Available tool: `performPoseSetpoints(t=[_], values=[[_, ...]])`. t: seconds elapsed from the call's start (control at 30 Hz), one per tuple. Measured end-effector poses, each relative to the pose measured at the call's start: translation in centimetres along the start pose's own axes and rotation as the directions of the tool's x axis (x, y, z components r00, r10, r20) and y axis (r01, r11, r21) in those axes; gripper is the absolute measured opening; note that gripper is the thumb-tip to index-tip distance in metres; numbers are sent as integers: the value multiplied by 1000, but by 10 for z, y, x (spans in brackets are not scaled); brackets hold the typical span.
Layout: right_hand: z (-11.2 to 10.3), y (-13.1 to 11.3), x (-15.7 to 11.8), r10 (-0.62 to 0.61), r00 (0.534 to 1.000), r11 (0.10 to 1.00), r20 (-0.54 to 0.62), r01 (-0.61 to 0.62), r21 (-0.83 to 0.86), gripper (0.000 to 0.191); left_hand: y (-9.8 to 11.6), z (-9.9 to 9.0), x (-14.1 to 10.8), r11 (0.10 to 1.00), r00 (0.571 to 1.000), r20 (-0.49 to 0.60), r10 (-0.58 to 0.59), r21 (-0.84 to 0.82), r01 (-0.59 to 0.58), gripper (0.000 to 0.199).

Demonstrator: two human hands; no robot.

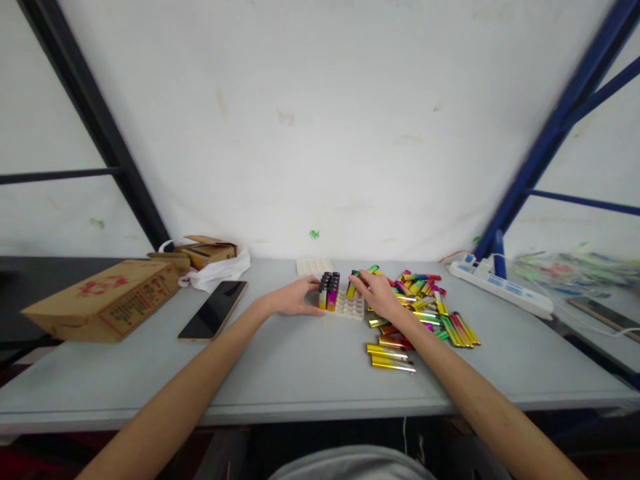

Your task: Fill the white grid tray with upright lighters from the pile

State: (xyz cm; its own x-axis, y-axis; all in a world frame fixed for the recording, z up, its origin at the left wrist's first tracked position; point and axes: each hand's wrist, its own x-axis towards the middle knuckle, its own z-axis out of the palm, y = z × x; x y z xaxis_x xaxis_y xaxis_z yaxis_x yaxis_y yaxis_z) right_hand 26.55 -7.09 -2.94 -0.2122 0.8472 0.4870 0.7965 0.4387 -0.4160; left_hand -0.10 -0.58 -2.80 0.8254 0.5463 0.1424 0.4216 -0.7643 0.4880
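Note:
Two rows of upright lighters (332, 294) with black tops stand in the left part of a white tray with cells (351, 308). My left hand (294, 297) grips the tray's left end, thumb at the front corner and fingers behind, close against the lighters. Between the thumb and fingers of my right hand (380, 295) is a yellow-green lighter (352, 287), held nearly upright over the right part of the tray. My right hand partly hides a loose pile of shiny coloured lighters (425, 303) beside the tray.
A second white tray (314, 267) lies by the wall. On the left are a phone (214, 311), a white plastic bag (220, 272), a long cardboard box (107, 297) and a smaller open box (207, 252). A power strip (500, 287) lies on the right beside a blue frame post (545, 147).

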Motion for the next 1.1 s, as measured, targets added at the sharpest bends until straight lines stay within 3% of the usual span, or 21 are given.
performPoseSetpoints(t=[0.2,0.37,0.47,0.67,0.8,0.9,1.1], values=[[3,2,1,-35,997,997,71,40,-68,28,0,0,-2,1000,1000,-2,6,3,-6,64],[20,4,5,-70,991,984,110,87,-156,19,8,12,2,996,987,-144,-67,52,76,79],[25,5,8,-93,988,984,125,110,-137,18,9,16,4,996,980,-191,-53,63,66,79],[0,25,4,-129,984,990,122,135,-37,24,10,11,4,999,987,-160,-17,32,22,75],[-19,54,0,-74,987,990,141,90,-108,21,7,7,3,997,989,-136,-66,30,71,78],[-20,69,-2,12,987,980,161,21,-198,22,1,5,2,993,987,-130,-92,57,100,78],[-11,69,5,234,965,907,114,-174,-384,34,0,5,1,989,986,-122,-110,86,121,75]])
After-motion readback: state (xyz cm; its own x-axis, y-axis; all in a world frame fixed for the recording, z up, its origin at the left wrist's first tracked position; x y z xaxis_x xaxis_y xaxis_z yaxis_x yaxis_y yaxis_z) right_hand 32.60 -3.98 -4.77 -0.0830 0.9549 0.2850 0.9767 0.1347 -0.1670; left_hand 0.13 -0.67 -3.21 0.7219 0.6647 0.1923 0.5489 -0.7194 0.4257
